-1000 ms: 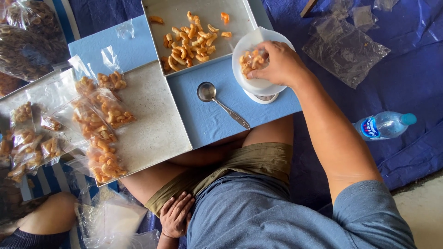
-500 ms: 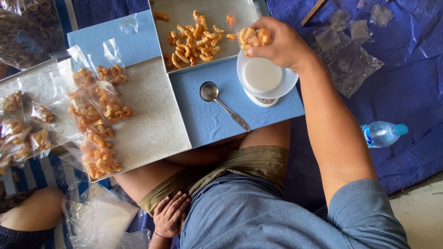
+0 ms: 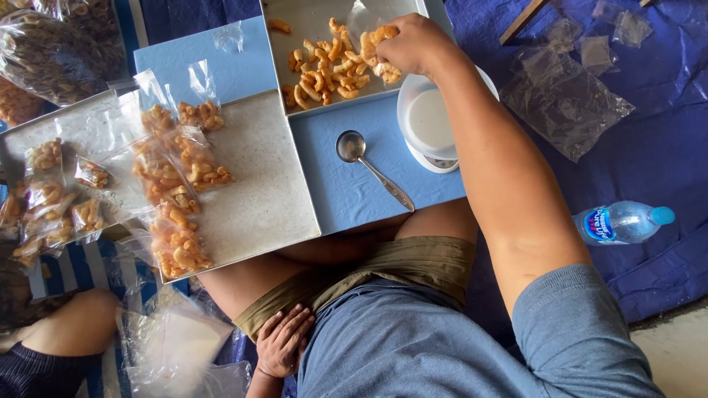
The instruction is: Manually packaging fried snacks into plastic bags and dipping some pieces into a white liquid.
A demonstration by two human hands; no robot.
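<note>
A handful of orange, curled, crunchy snack pieces (image 3: 377,51) is held bunched in the right hand (image 3: 414,44), together with what looks like a thin clear plastic bag (image 3: 359,21), above the shallow grey metal tray (image 3: 306,15) in which more loose pieces (image 3: 318,74) lie. Some pieces stick out below the closed fingers, so a few could be dropped; judged from the hand's place over the tray's near edge, they might land on the pale blue board (image 3: 346,184) or beside the round white plastic bowl (image 3: 431,121) on its small scale rather than back in the tray. The pieces look brittle, and crumbling could be caused by too tight a squeeze. The bag is flimsy and only partly seen, so whether its mouth is held open cannot be told; a collapsed mouth would let pieces slide off its outside. The metal spoon (image 3: 369,166) lies on the board just below the tray, apart from the hand.

The right arm is stretched forward across the bowl, the wrist bent inward, knuckles up and fingers curled around the handful. The left hand (image 3: 282,343) is laid flat and relaxed on the thigh, palm down, fingers spread, nothing gripped. Filled clear packets of the snack (image 3: 177,191) are spread over the flat grey tray (image 3: 254,184) to the left
</note>
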